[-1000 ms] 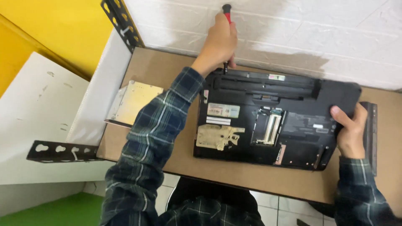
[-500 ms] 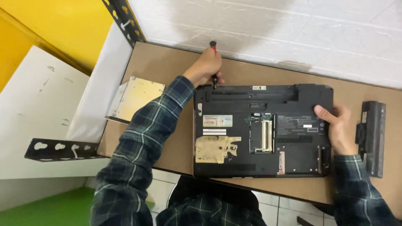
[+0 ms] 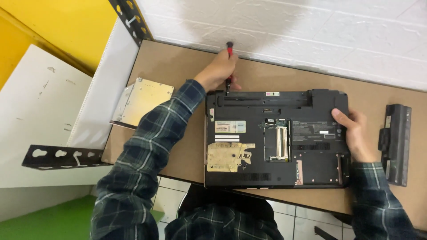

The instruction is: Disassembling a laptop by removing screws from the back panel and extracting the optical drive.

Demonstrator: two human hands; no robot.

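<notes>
Red-and-black plastic marks the handle of the slim screwdriver (image 3: 229, 66) that the left hand (image 3: 217, 71) grips, fingers clenched round the shaft, with the tip planted at the far left corner of the black upturned laptop (image 3: 275, 140). To do this well, the driver should probably stay upright and pressed squarely into the screw head, since a tilted tip could slip and chew the slot. The right hand (image 3: 353, 135) lies on the laptop's right edge, fingers spread and pressing flat on the casing rather than closed round anything, which steadies the machine against the twist. On the laptop's underside an open memory bay (image 3: 278, 142) shows bare circuitry, and a torn tan sticker (image 3: 229, 156) sits toward its left. The laptop rests on a brown board tabletop (image 3: 178, 66). Left of the laptop lies a silver metal drive caddy (image 3: 142, 101), partly under the plaid sleeve; right of the laptop, apart from it, lies a long black battery pack (image 3: 395, 143). Nothing crowds the screwdriver except the white brick wall (image 3: 311, 35) just behind the laptop.
</notes>
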